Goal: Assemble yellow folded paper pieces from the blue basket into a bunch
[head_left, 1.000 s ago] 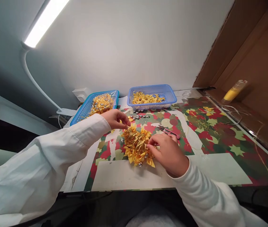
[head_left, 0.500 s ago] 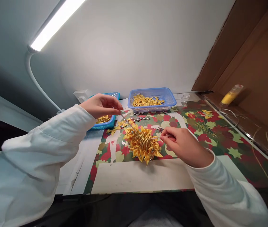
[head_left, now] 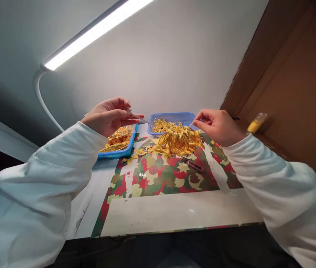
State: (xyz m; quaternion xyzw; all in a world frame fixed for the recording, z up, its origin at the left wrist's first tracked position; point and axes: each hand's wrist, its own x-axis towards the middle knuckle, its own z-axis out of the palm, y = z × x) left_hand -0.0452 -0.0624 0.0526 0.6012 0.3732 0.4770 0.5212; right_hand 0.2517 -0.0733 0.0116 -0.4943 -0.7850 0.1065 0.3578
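My left hand pinches one end of a thin pale strand between thumb and forefinger, its other fingers loosely spread. On the right, my right hand is closed on the strand's other end, with the fingertips curled in. Between them hangs a bunch of gold ribbon bows, with shiny gold loops along the top and small silver bells among the petals. The bunch is held up over the far part of the table, in front of the blue basket. Several loose gold bows lie to its left.
A blue basket with gold pieces stands by the wall. A second blue tray of gold bows and cords is at left. Dark thread snips lie on the patterned table cover. A lamp hangs overhead.
Both hands have lifted the bunch away from me, up and to the right. The snips, mostly covered before, now show below it. The camera view has tilted and shifted.
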